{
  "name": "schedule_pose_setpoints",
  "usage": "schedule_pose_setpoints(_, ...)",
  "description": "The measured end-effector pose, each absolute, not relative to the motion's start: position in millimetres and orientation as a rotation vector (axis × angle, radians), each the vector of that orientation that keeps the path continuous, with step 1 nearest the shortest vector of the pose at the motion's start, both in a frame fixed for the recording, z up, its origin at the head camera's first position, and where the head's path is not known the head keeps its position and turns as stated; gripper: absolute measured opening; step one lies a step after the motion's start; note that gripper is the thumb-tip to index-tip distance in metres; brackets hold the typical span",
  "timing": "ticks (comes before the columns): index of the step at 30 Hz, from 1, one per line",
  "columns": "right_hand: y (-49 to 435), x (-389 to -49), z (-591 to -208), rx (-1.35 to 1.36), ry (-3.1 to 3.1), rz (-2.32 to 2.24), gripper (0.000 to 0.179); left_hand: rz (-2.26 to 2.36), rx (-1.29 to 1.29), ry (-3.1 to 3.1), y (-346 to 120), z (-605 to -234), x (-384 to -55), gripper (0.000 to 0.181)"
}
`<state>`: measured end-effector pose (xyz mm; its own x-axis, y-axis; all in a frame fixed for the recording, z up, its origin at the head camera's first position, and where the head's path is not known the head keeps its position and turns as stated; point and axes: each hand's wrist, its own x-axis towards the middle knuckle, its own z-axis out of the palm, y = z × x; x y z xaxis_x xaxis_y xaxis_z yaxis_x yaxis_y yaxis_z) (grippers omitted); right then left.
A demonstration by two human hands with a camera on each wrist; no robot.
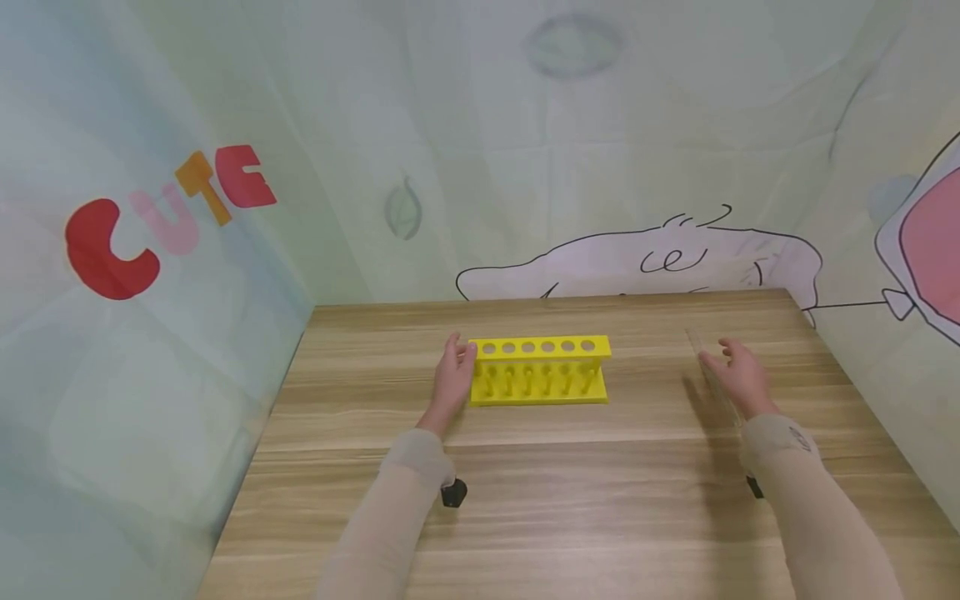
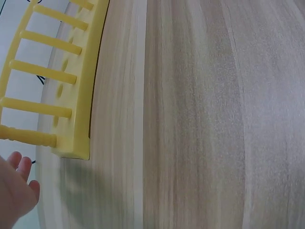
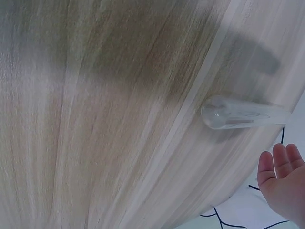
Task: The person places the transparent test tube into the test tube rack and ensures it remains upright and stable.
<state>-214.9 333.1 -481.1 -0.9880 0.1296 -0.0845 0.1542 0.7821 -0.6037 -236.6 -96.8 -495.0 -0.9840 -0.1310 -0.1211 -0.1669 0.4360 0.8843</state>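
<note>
A yellow test tube rack [image 1: 538,392] stands on the wooden table, with a row of round holes along its top bar and a row of pegs on its base. Beside its left end is my left hand [image 1: 453,379], fingers loosely extended and the thumb side against the top bar; whether it presses there I cannot tell. A clear glass test tube [image 3: 248,114] lies on the table at the right. My right hand [image 1: 742,377] hovers over the tube with thumb and fingers apart, holding nothing. In the right wrist view a gap shows between its fingertips and the glass.
The wooden table [image 1: 562,492] ends at a back edge against a printed cloth backdrop [image 1: 480,150]. Another cloth side with coloured letters [image 1: 112,250] hangs at the left. A small black wrist device [image 1: 453,492] sits at the left sleeve.
</note>
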Motion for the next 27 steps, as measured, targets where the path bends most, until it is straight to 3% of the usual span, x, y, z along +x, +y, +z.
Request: schedule_pose_setpoints(27, 334.9, -215.5, -493.0, 0.214, 2.969, -0.959, 0.056, 1.634, -0.243, 2.629, -91.5, -498.0, -236.1, 0.059)
